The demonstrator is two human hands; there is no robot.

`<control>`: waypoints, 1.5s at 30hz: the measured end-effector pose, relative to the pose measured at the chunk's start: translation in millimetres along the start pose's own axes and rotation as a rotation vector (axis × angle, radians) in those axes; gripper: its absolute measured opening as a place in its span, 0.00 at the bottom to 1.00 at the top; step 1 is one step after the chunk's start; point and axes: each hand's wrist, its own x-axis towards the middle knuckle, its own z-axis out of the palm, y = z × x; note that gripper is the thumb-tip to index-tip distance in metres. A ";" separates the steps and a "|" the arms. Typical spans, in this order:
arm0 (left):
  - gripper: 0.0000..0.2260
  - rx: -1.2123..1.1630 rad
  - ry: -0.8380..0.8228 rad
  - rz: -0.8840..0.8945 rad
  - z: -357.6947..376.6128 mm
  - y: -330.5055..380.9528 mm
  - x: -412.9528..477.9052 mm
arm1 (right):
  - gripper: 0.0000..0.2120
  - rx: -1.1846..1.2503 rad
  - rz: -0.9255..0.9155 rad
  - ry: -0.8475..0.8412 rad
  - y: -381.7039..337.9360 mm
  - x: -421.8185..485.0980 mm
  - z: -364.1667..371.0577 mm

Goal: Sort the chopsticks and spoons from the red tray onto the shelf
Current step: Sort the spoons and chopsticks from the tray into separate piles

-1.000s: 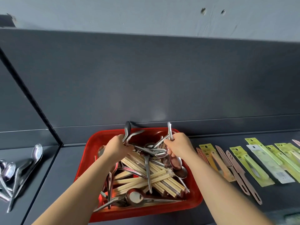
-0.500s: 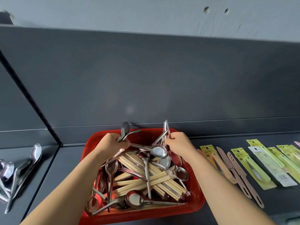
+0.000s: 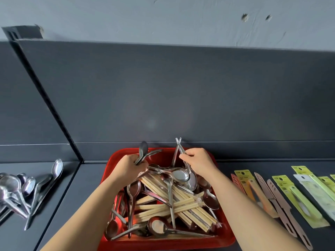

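The red tray (image 3: 224, 238) sits on the dark shelf in front of me, full of metal spoons (image 3: 178, 175) and bundles of pale wooden chopsticks (image 3: 183, 205). My left hand (image 3: 127, 168) grips a few spoons (image 3: 143, 153) by their handles over the tray's back left corner. My right hand (image 3: 198, 163) pinches the crossed handles of two spoons (image 3: 178, 144) over the tray's back right part; their bowls hang down among the pile.
A heap of sorted spoons (image 3: 21, 189) lies on the shelf section to the left, beyond a dark divider (image 3: 54, 113). Packaged utensils in green and orange cards (image 3: 282, 194) lie in a row on the right. A dark back panel (image 3: 181, 96) rises behind the tray.
My right hand has lifted its spoon handles higher and they now cross. My left hand has gathered its spoons tighter and raised them slightly. The view has tilted down a little.
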 end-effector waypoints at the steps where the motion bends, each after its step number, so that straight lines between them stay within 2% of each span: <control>1: 0.12 -0.004 0.024 -0.002 -2.4 0.1 -0.2 | 0.11 -0.015 -0.012 0.023 -3.4 -0.6 -1.7; 5: 0.14 -0.028 0.111 -0.027 -14.5 6.0 0.7 | 0.18 -0.062 -0.160 0.181 -27.1 -1.0 -18.5; 8: 0.14 -0.089 0.183 -0.019 -28.9 11.9 0.0 | 0.18 0.047 -0.249 0.212 -54.2 -3.6 -28.4; 14: 0.15 -0.267 0.295 -0.005 -70.4 0.0 -14.2 | 0.13 0.192 -0.316 0.069 -105.7 -14.0 -3.8; 18: 0.14 -0.395 0.398 -0.069 -111.2 -39.1 -30.4 | 0.13 0.337 -0.322 -0.062 -143.5 -22.7 43.5; 20: 0.16 -0.373 0.454 -0.096 -134.8 -65.5 -40.4 | 0.12 0.364 -0.319 -0.103 -165.3 -26.2 73.3; 23: 0.16 -0.212 0.509 -0.161 -169.2 -109.1 -55.4 | 0.12 0.341 -0.311 -0.181 -193.7 -31.2 124.8; 27: 0.16 -0.055 0.483 -0.274 -205.0 -171.3 -66.6 | 0.14 0.263 -0.252 -0.253 -215.7 -36.7 203.6; 33: 0.15 0.036 0.310 -0.342 -225.7 -248.2 -61.9 | 0.14 0.180 -0.048 -0.289 -213.4 -39.6 304.9; 40: 0.19 0.137 0.267 -0.240 -227.0 -283.1 -46.6 | 0.09 0.171 0.206 -0.223 -202.0 -46.9 346.5; 45: 0.18 -0.007 0.336 -0.184 -224.9 -287.3 -32.7 | 0.10 0.230 0.299 -0.110 -205.2 -48.5 355.4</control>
